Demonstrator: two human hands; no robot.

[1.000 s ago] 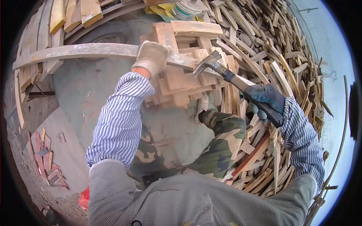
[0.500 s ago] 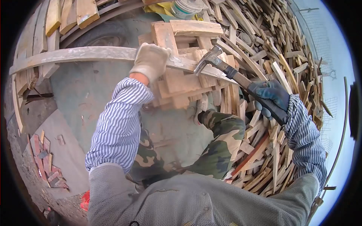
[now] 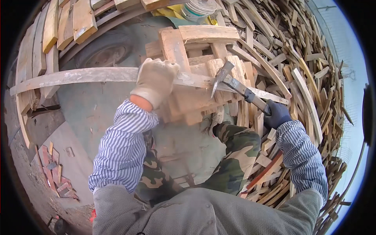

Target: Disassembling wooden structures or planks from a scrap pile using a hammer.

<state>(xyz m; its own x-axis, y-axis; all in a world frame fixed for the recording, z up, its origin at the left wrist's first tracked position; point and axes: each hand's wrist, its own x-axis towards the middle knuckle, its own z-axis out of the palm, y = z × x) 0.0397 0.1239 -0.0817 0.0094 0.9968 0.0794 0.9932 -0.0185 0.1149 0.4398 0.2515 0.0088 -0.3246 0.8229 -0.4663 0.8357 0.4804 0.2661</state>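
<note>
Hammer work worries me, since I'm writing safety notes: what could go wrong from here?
The left hand presses on the long plank close to the hammer head, so a glancing blow might hit its fingers. The plank rests on loosely stacked wood blocks that could shift. Scrap wood crowds the right hand.

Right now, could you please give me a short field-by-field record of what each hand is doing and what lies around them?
left hand: in a pale glove, pressing down on a long pale plank
right hand: in a dark glove, gripping a hammer by its handle
hammer head: at the plank's edge, by stacked wooden blocks
surroundings: heap of scrap wood strips on the right
</note>
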